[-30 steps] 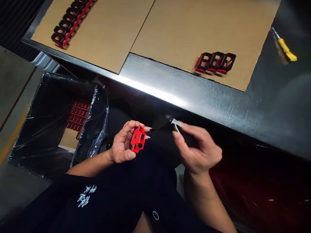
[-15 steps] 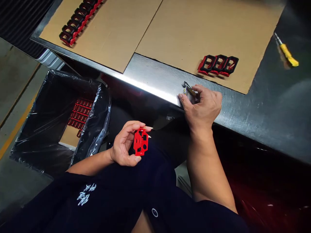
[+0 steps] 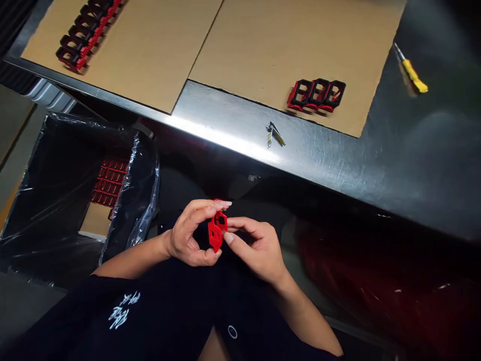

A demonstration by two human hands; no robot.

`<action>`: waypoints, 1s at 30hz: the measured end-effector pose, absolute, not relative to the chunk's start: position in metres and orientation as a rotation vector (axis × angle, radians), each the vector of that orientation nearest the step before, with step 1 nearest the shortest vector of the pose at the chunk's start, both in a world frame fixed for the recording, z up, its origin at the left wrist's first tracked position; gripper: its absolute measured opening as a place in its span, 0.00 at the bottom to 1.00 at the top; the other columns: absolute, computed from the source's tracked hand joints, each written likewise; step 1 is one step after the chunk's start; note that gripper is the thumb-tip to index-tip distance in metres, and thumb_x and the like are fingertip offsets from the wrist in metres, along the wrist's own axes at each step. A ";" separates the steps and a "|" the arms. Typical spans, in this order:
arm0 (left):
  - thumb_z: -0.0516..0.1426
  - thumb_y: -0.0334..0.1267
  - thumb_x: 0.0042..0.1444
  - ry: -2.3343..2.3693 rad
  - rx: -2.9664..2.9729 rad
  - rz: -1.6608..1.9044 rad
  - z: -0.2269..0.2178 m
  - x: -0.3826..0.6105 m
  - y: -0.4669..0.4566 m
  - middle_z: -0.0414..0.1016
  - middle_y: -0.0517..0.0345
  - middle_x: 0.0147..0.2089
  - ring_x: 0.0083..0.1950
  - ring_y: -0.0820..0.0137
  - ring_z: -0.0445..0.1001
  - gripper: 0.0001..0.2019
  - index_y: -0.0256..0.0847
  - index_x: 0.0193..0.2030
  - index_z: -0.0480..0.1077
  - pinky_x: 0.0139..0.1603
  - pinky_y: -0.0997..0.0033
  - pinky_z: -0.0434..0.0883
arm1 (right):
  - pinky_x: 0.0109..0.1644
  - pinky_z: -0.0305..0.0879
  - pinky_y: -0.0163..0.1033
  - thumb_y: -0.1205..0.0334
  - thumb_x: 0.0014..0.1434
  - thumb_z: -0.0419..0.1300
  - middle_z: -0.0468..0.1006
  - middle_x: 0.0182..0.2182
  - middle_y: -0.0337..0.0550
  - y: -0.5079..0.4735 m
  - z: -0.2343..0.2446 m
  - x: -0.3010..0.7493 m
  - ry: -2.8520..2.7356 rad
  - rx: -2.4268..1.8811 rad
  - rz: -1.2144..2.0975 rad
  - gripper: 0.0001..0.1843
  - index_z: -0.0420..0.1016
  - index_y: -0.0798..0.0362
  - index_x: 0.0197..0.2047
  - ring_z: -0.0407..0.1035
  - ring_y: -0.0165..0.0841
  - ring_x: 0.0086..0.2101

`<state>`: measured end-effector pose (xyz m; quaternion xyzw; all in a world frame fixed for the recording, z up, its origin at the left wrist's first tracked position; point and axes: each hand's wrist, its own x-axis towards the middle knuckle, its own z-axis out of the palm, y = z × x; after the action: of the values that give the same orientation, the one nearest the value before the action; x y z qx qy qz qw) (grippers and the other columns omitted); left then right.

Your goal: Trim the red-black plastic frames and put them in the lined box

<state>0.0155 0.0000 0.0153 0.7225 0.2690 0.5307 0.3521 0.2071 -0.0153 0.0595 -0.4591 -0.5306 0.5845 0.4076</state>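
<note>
Since the earlier frame, the right hand point(image 3: 255, 245) has come back from the tabletop and joined the left hand point(image 3: 187, 233) at the red plastic part point(image 3: 216, 230), which sits between them above the person's lap. The left thumb and fingers close around the part in a narrow grip, while the right thumb and forefinger pinch its side. Lower down, a dark garment point(image 3: 86, 321) bears white stylized lettering point(image 3: 119, 312) that cannot be read, and a small ring-shaped mark point(image 3: 232, 332).

To the left, a bin lined with clear and black plastic film point(image 3: 145, 190) holds neat rows of red parts point(image 3: 108, 183) on a piece of cardboard point(image 3: 92, 220). Ahead, a small metal clip point(image 3: 275, 134) lies alone on the steel table point(image 3: 233, 150). Beyond it, two cardboard sheets point(image 3: 270, 50) cover the tabletop, carrying a row of three black-and-red frames point(image 3: 315, 95) and a longer row of the same frames point(image 3: 78, 40). A yellow-handled screwdriver point(image 3: 411, 75) lies on the steel to the right.
</note>
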 end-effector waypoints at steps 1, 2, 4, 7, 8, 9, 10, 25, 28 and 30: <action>0.67 0.38 0.49 0.691 1.884 1.373 0.015 0.015 0.000 0.68 0.41 0.61 0.61 0.52 0.78 0.46 0.41 0.74 0.56 0.58 0.50 0.82 | 0.34 0.79 0.35 0.67 0.60 0.66 0.88 0.32 0.42 -0.016 0.060 0.206 -1.309 -1.167 1.488 0.07 0.84 0.52 0.42 0.82 0.35 0.29; 0.68 0.38 0.49 0.690 1.887 1.373 0.014 0.015 0.000 0.68 0.41 0.61 0.61 0.51 0.77 0.46 0.41 0.74 0.56 0.57 0.49 0.82 | 0.34 0.79 0.35 0.66 0.60 0.66 0.87 0.31 0.42 -0.016 0.059 0.206 -1.275 -1.171 1.514 0.07 0.84 0.52 0.41 0.82 0.35 0.29; 0.69 0.40 0.48 0.705 1.867 1.366 0.013 0.015 0.000 0.69 0.42 0.61 0.61 0.51 0.78 0.46 0.42 0.74 0.57 0.57 0.49 0.82 | 0.33 0.77 0.35 0.64 0.60 0.67 0.87 0.30 0.42 -0.015 0.056 0.206 -1.194 -1.156 1.607 0.07 0.84 0.52 0.42 0.81 0.34 0.28; 0.69 0.42 0.49 0.728 1.785 1.342 0.012 0.015 -0.002 0.69 0.43 0.61 0.61 0.51 0.78 0.45 0.45 0.73 0.58 0.58 0.49 0.82 | 0.35 0.76 0.35 0.59 0.61 0.69 0.87 0.31 0.42 -0.016 0.048 0.209 -1.037 -1.081 1.790 0.10 0.84 0.53 0.45 0.80 0.32 0.28; 0.69 0.43 0.49 0.719 1.735 1.338 0.012 0.016 -0.002 0.69 0.43 0.61 0.61 0.52 0.78 0.44 0.44 0.72 0.58 0.59 0.50 0.81 | 0.35 0.76 0.34 0.58 0.61 0.70 0.86 0.30 0.41 -0.016 0.045 0.209 -0.974 -1.032 1.858 0.12 0.84 0.53 0.46 0.79 0.31 0.28; 0.69 0.43 0.50 0.706 1.676 1.334 0.013 0.017 -0.003 0.68 0.43 0.61 0.62 0.52 0.77 0.43 0.44 0.72 0.59 0.60 0.50 0.81 | 0.34 0.75 0.33 0.56 0.60 0.70 0.85 0.30 0.41 -0.017 0.042 0.209 -0.908 -0.971 1.928 0.13 0.83 0.53 0.47 0.78 0.30 0.27; 0.69 0.42 0.51 0.694 1.612 1.325 0.013 0.018 -0.004 0.68 0.43 0.61 0.62 0.52 0.77 0.42 0.43 0.71 0.59 0.60 0.51 0.80 | 0.34 0.75 0.32 0.55 0.60 0.71 0.85 0.29 0.40 -0.017 0.039 0.208 -0.842 -0.905 1.996 0.15 0.83 0.53 0.48 0.78 0.29 0.27; 0.68 0.34 0.51 0.664 1.292 1.202 0.005 0.017 -0.003 0.70 0.42 0.67 0.68 0.53 0.71 0.41 0.48 0.70 0.58 0.67 0.51 0.74 | 0.35 0.77 0.34 0.56 0.54 0.77 0.85 0.35 0.39 -0.020 0.037 0.200 -0.505 -0.943 2.131 0.19 0.81 0.49 0.47 0.79 0.30 0.31; 0.68 0.36 0.53 0.672 1.308 1.205 0.004 0.018 -0.003 0.69 0.40 0.68 0.68 0.51 0.72 0.40 0.48 0.71 0.57 0.66 0.50 0.75 | 0.35 0.79 0.35 0.56 0.54 0.76 0.85 0.38 0.41 -0.021 0.034 0.200 -0.510 -0.945 2.122 0.20 0.80 0.49 0.48 0.80 0.32 0.34; 0.68 0.35 0.54 0.683 1.326 1.200 0.003 0.017 -0.003 0.68 0.40 0.69 0.69 0.51 0.71 0.41 0.49 0.72 0.56 0.66 0.50 0.74 | 0.36 0.79 0.36 0.55 0.54 0.76 0.85 0.39 0.42 -0.021 0.033 0.201 -0.515 -0.929 2.121 0.21 0.80 0.49 0.49 0.80 0.33 0.35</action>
<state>0.0173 -0.0035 0.0034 0.5663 0.2918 0.5124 0.5758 0.2008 -0.0209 0.0331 -0.3629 -0.2014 0.8289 0.3751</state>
